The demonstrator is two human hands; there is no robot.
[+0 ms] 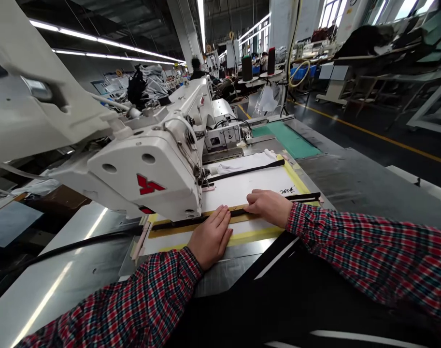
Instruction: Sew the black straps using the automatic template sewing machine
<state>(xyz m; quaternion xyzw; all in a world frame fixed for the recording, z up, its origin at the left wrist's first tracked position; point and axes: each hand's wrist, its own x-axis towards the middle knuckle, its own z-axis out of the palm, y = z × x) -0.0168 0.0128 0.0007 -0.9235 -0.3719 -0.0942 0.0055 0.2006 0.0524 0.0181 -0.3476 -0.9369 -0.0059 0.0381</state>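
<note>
Far back on the right, a blue bin (303, 72), too distant for any read on the contents. Down front, a white panel (238, 186) edged in yellow tape (296, 174), bearing a black strip (237, 212) along a tan band, just below the sewing machine head (148, 174). Handwriting (287, 190) there too, hard to read. Needle area largely out of sight behind the casing; plaid sleeves cut off at the frame edges. Left hand (212, 238) flat, fingers stretched together, tips at the strip. Right hand (269, 207) curled, fingertips down on the strip, covering part of it; pinching or merely pressing, impossible to tell.
</note>
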